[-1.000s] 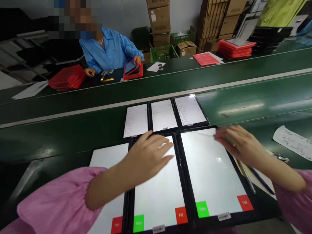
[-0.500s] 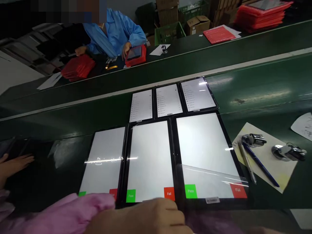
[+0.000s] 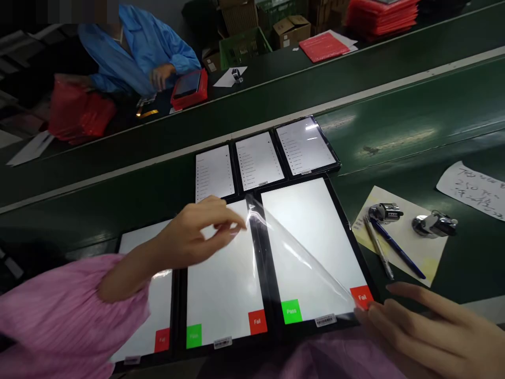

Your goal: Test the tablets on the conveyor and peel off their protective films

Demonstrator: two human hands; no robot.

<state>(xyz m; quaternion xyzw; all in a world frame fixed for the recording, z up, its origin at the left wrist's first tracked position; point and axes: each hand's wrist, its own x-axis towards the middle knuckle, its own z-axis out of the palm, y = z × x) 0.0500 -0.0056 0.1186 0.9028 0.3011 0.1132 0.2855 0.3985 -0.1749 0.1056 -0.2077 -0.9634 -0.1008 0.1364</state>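
Three large tablets with white screens lie side by side in front of me: left (image 3: 138, 295), middle (image 3: 224, 273), right (image 3: 315, 231). A clear protective film (image 3: 292, 252) is stretched diagonally over the right tablet. My left hand (image 3: 193, 237) pinches the film's upper left corner above the middle tablet. My right hand (image 3: 418, 331) rests by the right tablet's lower right corner, fingertips pressing the film's end near the red Fail button. Three smaller tablets (image 3: 260, 158) showing lists lie just beyond.
A yellow paper (image 3: 410, 252) at right carries two pens (image 3: 390, 247) and two metal hand counters (image 3: 434, 223). A handwritten note (image 3: 473, 187) lies farther right. Across the green conveyor (image 3: 394, 126), a person in blue (image 3: 134, 47) handles a red-cased tablet (image 3: 189, 87) beside red cases (image 3: 74, 110).
My left hand rose from the near edge to above the middle tablet, lifting the film's corner. My right hand came into view at the right tablet's lower corner. The camera shifted.
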